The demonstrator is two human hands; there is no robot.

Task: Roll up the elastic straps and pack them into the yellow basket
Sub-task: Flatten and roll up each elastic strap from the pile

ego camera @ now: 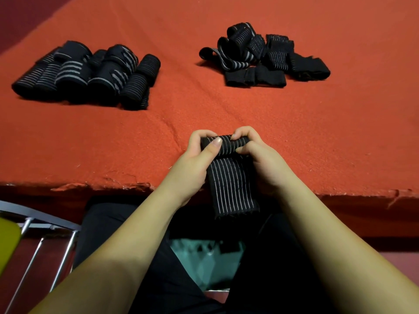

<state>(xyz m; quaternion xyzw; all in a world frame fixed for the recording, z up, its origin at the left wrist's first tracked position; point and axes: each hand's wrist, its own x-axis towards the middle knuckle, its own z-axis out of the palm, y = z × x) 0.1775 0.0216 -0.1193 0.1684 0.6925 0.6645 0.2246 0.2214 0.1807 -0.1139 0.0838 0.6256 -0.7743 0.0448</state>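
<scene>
Head view: both hands rolling one elastic strap at the near edge of the red-covered table.

Rolling is the step in hand: the left hand point(197, 152) and right hand point(254, 152) each curl thumb and fingers round the rolled head of the strap point(229, 168), whose striped tail hangs over the table point(226, 105) edge toward the lap. The next move, I judge, calls for winding the tail in tightly without letting the roll slacken. Far left lies one pile of rolled straps point(88, 75), roughly eight, though overlap makes the count unsure. Far right lies one loose heap of unrolled straps point(265, 55), too tangled to count. A yellow-green object point(6, 243) shows at the left edge; whether it is the basket I cannot tell.
</scene>
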